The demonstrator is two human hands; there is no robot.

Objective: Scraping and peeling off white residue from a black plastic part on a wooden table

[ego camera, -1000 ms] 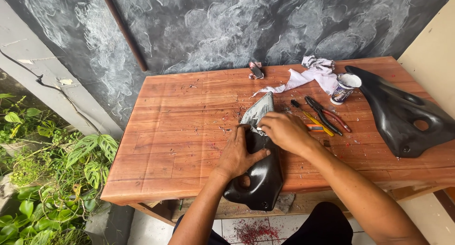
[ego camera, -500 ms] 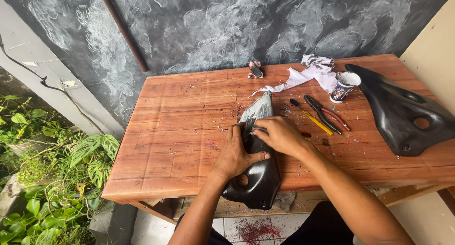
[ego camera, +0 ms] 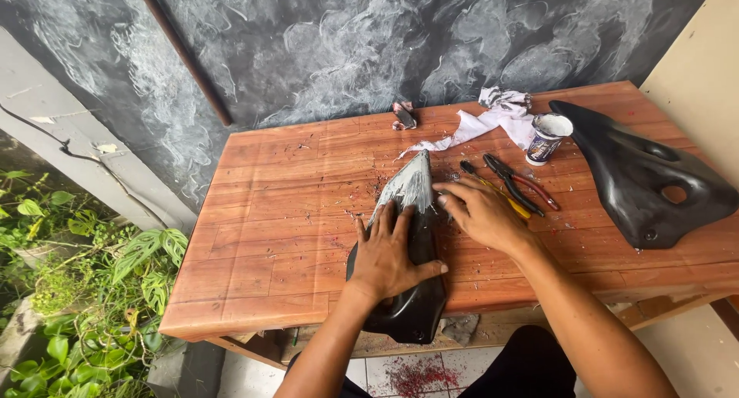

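Both hands [ego camera: 389, 255] flat on glossy black panel [ego camera: 412, 290], tip sanded grey.

Two black plastic panels on show: one [ego camera: 412, 290] under the hands at six o'clock, another [ego camera: 647, 175] lying at three o'clock. Two bare hands, left [ego camera: 385, 252] and right [ego camera: 481, 213]. One small white tub [ego camera: 548, 136] at one o'clock. One crumpled white rag [ego camera: 493, 117]. One pair of pliers [ego camera: 512, 182], one yellow-handled tool [ego camera: 500, 198]. One wooden table [ego camera: 269, 213].

Black panel [ego camera: 412, 290], grey-white scuffed tip
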